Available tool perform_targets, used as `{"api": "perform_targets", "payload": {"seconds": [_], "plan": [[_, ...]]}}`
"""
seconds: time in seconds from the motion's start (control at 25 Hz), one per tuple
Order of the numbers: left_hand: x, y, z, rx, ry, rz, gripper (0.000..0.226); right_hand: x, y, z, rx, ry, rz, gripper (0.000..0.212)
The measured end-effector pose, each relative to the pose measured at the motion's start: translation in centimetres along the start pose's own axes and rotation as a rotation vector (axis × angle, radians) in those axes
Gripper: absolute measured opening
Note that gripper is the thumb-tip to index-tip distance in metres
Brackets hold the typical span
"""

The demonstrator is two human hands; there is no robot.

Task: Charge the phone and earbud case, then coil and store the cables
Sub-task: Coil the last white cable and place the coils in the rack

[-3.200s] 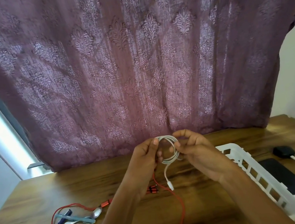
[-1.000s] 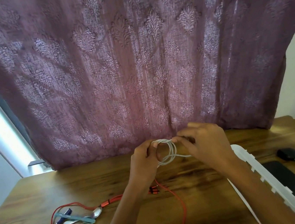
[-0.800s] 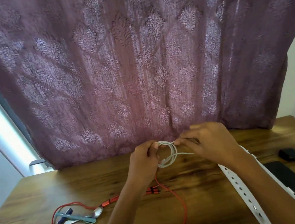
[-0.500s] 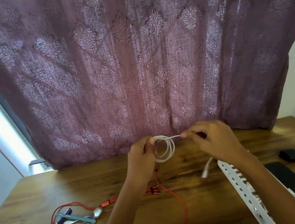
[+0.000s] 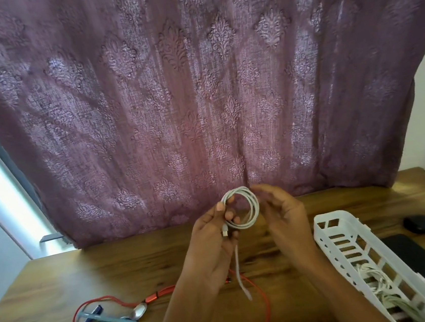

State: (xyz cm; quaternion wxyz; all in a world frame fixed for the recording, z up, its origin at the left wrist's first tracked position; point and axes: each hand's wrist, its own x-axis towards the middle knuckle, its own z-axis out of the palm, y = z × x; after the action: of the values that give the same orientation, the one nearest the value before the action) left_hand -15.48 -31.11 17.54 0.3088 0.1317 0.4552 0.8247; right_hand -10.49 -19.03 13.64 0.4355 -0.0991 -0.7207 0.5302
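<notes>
1. Your wooden desk (image 5: pixel 61 284) stands before a mauve patterned curtain (image 5: pixel 198 96). At right lies the white slotted basket (image 5: pixel 327 218), already holding one stored cable (image 5: pixel 376 280).
2. Your left hand (image 5: pixel 212 243) pinches the coiled white cable (image 5: pixel 254 209), raised over the desk's middle.
3. Half a second ago your right hand (image 5: pixel 281 214) was drawing the tail (image 5: pixel 238 269) sideways. It has now let go and sits relaxed beside the coil, holding nothing, and the tail dangles below your left hand.
4. That loose end probably needs wrapping before the coil goes into the basket.
5. The red cable (image 5: pixel 155 297) lies uncoiled at left; the phone (image 5: pixel 416 262) and earbud case (image 5: pixel 419 223) sit beyond the basket.
</notes>
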Motion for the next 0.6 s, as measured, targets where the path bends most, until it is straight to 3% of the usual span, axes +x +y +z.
{"api": "perform_targets", "payload": {"seconds": [0.2, 0.36, 0.44, 0.6], "plan": [[0.1, -0.7, -0.3, -0.078, 0.06, 0.066, 0.024, -0.6, -0.2, 1.0, 0.131, 0.057, 0.099, 0.039], [0.0, -1.0, -0.4, -0.057, 0.076, 0.11, 0.026, -0.3, -2.2, 0.3, 0.336, -0.094, 0.263, 0.02], [0.0, -1.2, -0.3, -0.06, 0.056, 0.11, 0.028, -0.3, -2.2, 0.1, 0.222, -0.15, 0.212, 0.015], [-0.2, -1.8, -0.4, 0.092, 0.01, 0.074, 0.029, -0.1, -1.7, -0.4, 0.003, -0.109, 0.121, 0.035]]}}
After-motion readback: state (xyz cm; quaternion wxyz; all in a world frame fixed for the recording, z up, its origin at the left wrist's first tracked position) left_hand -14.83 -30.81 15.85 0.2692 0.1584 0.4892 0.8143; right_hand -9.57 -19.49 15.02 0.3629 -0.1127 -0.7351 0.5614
